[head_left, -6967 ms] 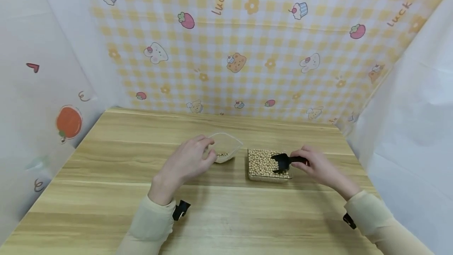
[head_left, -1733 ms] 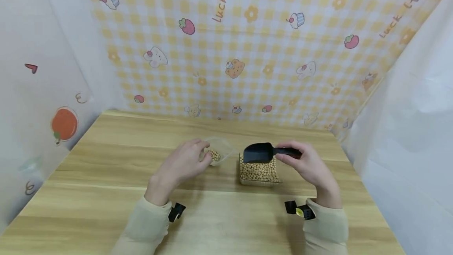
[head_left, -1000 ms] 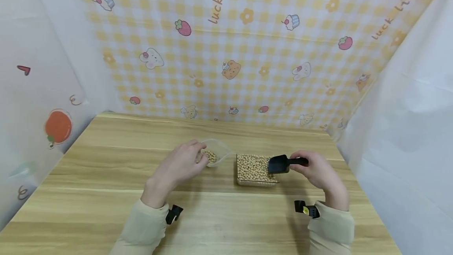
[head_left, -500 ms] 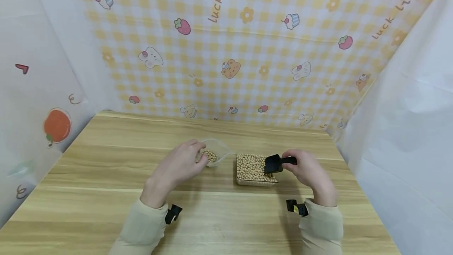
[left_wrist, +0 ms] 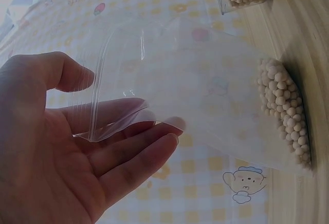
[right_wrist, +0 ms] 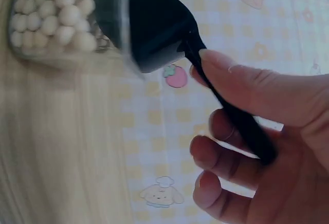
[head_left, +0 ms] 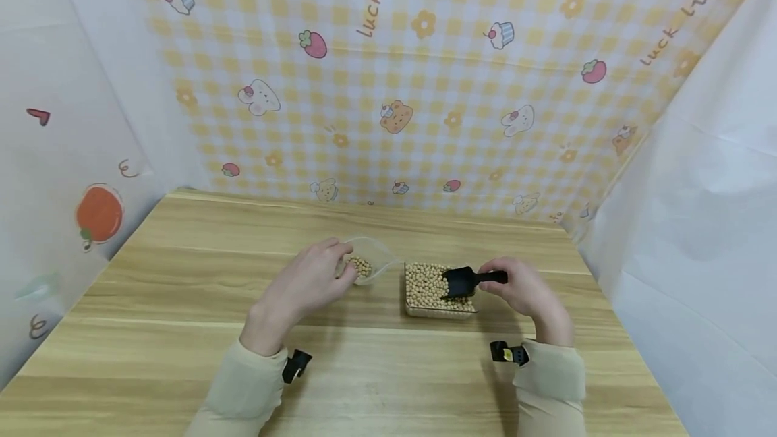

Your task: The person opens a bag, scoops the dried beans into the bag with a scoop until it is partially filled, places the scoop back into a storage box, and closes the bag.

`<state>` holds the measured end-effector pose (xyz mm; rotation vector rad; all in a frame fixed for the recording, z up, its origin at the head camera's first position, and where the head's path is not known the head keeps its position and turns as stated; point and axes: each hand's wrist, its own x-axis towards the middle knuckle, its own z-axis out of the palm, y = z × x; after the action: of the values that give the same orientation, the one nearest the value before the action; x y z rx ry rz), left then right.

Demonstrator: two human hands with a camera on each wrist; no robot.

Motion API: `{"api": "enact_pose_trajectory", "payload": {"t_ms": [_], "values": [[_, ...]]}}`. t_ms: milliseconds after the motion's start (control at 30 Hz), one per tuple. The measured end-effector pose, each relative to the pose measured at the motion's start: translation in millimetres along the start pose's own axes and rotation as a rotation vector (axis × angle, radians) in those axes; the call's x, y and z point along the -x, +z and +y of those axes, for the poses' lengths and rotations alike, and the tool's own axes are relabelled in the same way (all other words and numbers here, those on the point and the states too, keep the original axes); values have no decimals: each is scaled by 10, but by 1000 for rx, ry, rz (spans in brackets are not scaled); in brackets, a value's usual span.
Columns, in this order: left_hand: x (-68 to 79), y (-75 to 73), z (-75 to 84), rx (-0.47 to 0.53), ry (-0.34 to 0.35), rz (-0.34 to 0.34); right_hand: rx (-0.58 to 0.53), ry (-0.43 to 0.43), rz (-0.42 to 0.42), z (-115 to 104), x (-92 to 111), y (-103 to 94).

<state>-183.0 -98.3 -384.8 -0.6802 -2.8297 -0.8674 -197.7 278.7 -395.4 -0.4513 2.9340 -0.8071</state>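
My left hand (head_left: 306, 280) holds the rim of a clear zip bag (left_wrist: 154, 75), its thumb at one side of the mouth and fingers at the other. Pale round beans (left_wrist: 285, 113) lie in the bottom of the bag. My right hand (head_left: 525, 288) grips the handle of a black scoop (head_left: 461, 282), thumb along the neck in the right wrist view. The scoop's blade dips into the beans at the right side of a clear rectangular box (head_left: 440, 313), and its front edge is among them. The box stands right of the bag, filled with the same beans.
Both stand on a wood-grain table (head_left: 376, 369). A yellow checked cloth (head_left: 358, 100) hangs behind it, with white sheets (head_left: 698, 208) at the sides. Each wrist wears a small black camera (head_left: 297, 365).
Earlier the scoop rose over the box, then returned to its right side; now it has pushed left into the beans. The bag holds more beans than at first. The left hand keeps its hold.
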Motion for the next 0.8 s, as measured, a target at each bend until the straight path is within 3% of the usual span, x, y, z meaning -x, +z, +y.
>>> {"api": "enact_pose_trajectory", "payload": {"t_ms": [300,633,800], "values": [[-11,3,7,-1,5,-1,-56,-4,-20,106,-40,69],[31,36,-29,-5,16,21,-272,24,-79,337,-70,228],[20,42,-10,-2,32,29,-313,23,-56,414,-40,255]]}}
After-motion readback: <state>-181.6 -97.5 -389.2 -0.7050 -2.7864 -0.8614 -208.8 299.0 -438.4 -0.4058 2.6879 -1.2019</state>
